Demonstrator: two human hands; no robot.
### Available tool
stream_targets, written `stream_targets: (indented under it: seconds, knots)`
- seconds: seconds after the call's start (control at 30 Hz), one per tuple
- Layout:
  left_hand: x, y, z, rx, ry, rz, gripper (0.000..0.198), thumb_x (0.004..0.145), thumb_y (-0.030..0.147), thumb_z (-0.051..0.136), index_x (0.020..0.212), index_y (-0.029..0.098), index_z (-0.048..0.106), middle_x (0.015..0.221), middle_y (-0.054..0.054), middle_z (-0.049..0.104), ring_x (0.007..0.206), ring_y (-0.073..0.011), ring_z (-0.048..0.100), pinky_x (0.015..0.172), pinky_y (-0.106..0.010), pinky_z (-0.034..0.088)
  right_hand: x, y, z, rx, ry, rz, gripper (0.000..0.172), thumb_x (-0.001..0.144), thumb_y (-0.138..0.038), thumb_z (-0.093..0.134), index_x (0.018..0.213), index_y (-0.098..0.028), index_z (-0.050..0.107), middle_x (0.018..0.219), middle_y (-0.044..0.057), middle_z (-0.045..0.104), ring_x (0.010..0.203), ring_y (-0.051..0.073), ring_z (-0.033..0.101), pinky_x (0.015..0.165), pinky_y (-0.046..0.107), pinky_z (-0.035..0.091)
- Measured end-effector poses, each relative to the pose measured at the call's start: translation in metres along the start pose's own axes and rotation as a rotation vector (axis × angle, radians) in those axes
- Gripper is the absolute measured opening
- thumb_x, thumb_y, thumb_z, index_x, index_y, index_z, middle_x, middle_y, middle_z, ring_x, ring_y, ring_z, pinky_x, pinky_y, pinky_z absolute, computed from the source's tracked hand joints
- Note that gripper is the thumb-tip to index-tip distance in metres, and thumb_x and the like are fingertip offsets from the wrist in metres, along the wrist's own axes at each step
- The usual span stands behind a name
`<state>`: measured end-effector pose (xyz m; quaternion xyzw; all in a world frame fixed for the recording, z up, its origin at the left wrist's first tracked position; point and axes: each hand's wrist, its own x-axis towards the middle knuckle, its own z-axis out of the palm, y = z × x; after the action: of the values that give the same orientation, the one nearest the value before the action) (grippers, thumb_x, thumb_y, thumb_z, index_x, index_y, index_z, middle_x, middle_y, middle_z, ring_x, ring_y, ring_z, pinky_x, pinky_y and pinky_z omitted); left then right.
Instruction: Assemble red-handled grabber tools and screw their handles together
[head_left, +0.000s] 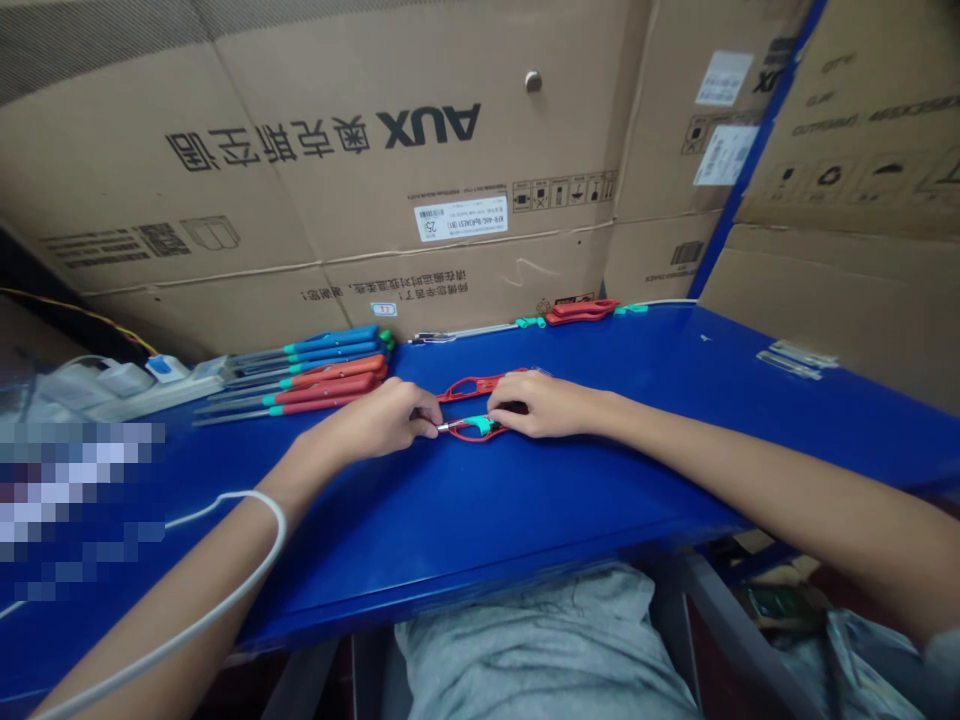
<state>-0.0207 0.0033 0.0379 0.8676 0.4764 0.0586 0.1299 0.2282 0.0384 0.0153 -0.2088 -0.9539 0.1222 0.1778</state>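
Both hands met in the middle of the blue desk (525,510). The left hand (386,420) pinched the thin metal tip of a red tool (476,428) with its fingers. The right hand (544,403) had its fingers closed over the tool's red handle. The tool lay flat on the desk between them. A row of long blue and red tools (315,375) lay near the left hand.

Even, fairly bright light; soft glare on the blue desk (525,500); edges bend wide-angle; a pixelated patch at left.
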Motion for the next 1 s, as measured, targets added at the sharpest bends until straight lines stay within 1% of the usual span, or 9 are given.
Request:
stream_targets:
  seconds: [0.2,0.3,0.37,0.47,0.6,0.83,1.0]
  knots:
    - [-0.0002,-0.0017,0.0035,-0.031,0.023,0.003,0.008,0.079,0.017,0.064,0.083,0.018,0.07,0.079,-0.001,0.073,0.071,-0.0149,0.066,0.063,-0.021,0.045,-0.0004,0.0005,0.0003,-0.007,-0.006,0.001,0.02,0.092,-0.021,0.052,0.091,-0.015,0.071,0.096,0.007,0.073,0.09,0.02,0.064,0.081,0.032,0.045]
    - [0.0001,-0.0028,0.0056,-0.071,0.037,0.001,0.015,0.079,0.016,0.062,0.092,0.018,0.069,0.08,-0.001,0.073,0.071,-0.0148,0.067,0.063,-0.021,0.046,-0.0005,0.0004,0.0004,-0.003,0.008,0.001,0.018,0.091,-0.02,0.053,0.089,-0.015,0.071,0.094,0.007,0.073,0.087,0.019,0.063,0.079,0.031,0.045]
    - [0.0002,-0.0034,0.0062,-0.074,0.039,0.014,0.018,0.079,0.014,0.061,0.095,0.018,0.069,0.081,-0.001,0.073,0.071,-0.0148,0.067,0.064,-0.021,0.047,-0.0004,-0.0001,0.0002,0.005,0.008,0.0,0.018,0.091,-0.02,0.053,0.088,-0.015,0.07,0.092,0.007,0.073,0.085,0.018,0.063,0.078,0.03,0.045]
    - [-0.0002,-0.0043,0.0064,-0.048,0.044,0.048,0.017,0.079,0.013,0.059,0.091,0.019,0.07,0.081,-0.002,0.072,0.071,-0.0147,0.066,0.065,-0.022,0.046,-0.0003,-0.0011,-0.0005,0.018,-0.003,-0.003,0.019,0.091,-0.019,0.053,0.086,-0.015,0.07,0.09,0.007,0.072,0.082,0.017,0.063,0.076,0.029,0.045]
    - [-0.001,-0.0049,0.0066,-0.045,0.044,0.076,0.017,0.08,0.012,0.057,0.09,0.019,0.069,0.081,-0.001,0.071,0.071,-0.0144,0.065,0.065,-0.021,0.046,-0.0003,-0.0018,-0.0017,0.022,-0.007,-0.006,0.019,0.091,-0.019,0.052,0.086,-0.014,0.07,0.091,0.006,0.073,0.084,0.017,0.064,0.077,0.029,0.045]
    - [-0.001,-0.0047,0.006,-0.035,0.038,0.07,0.018,0.08,0.012,0.056,0.09,0.019,0.069,0.083,-0.002,0.071,0.073,-0.0147,0.065,0.066,-0.022,0.046,0.0006,-0.0026,-0.0036,0.024,-0.028,0.013,0.017,0.091,-0.019,0.055,0.085,-0.015,0.07,0.089,0.005,0.073,0.083,0.017,0.064,0.077,0.028,0.045]
    - [-0.0003,-0.0069,0.0059,0.002,0.034,0.079,0.016,0.081,0.016,0.056,0.089,0.021,0.068,0.082,-0.001,0.071,0.072,-0.015,0.064,0.065,-0.023,0.045,0.0011,-0.0014,-0.004,-0.002,-0.059,0.01,0.018,0.093,-0.02,0.053,0.089,-0.015,0.07,0.093,0.007,0.073,0.086,0.018,0.064,0.079,0.03,0.045]
